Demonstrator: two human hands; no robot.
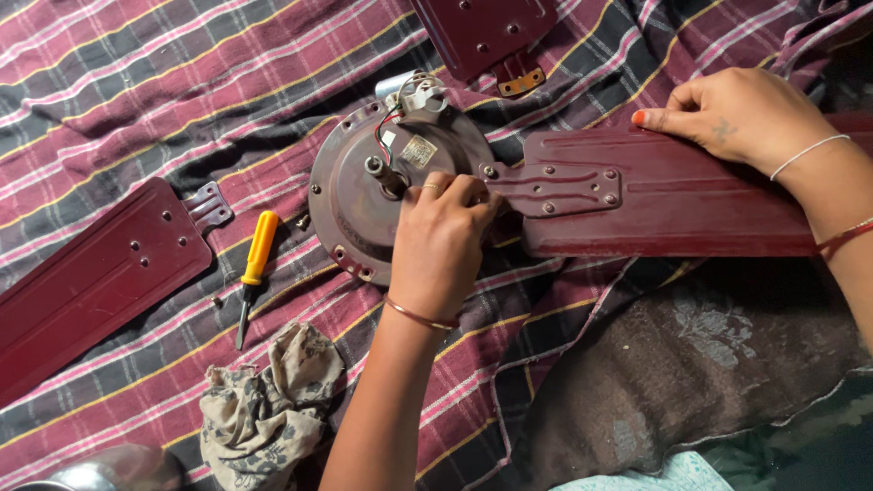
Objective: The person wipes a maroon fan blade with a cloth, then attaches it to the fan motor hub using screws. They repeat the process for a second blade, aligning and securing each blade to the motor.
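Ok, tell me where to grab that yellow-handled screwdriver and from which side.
Grip the screwdriver by its yellow handle, coming from above. It lies flat on the checked cloth, handle up-frame, thin dark shaft pointing down-frame, apart from the loose blade beside it.

1 head-worn camera looks steeply down, close over the plaid cloth [136,82]. Both forearms enter from the lower edge and right.

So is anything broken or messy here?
The ceiling fan motor lies on the striped cloth with loose wires sticking out. Two blades lie detached, and a small screw sits loose beside the yellow screwdriver.
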